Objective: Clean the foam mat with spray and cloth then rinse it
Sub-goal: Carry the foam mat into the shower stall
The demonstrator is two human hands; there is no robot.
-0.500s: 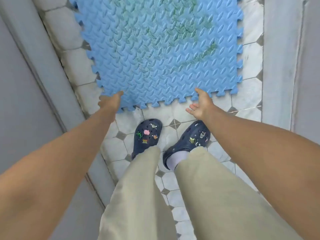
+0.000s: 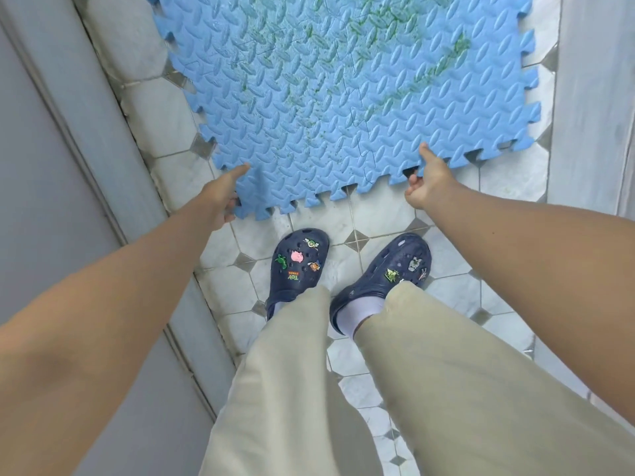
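Tiled floor (image 2: 378, 214) carries the green-stained foam mat (image 2: 326, 115) at upper centre. The left hand (image 2: 226, 197) and right hand (image 2: 426, 183), merely reaching a moment ago, now pinch its near edge, probably to lift it.

Bright, soft, even light.
Edges bend wide-angle (forearms (image 2: 103, 321) loom); faint shadow under the blue ridged foam mat (image 2: 343, 108).

One wide camera sits on my head. It looks steeply down and a little forward, near above my left hand (image 2: 225, 197) and right hand (image 2: 427, 185). Beyond them lies the foam mat (image 2: 326, 97), behind them my shoes (image 2: 297, 266).
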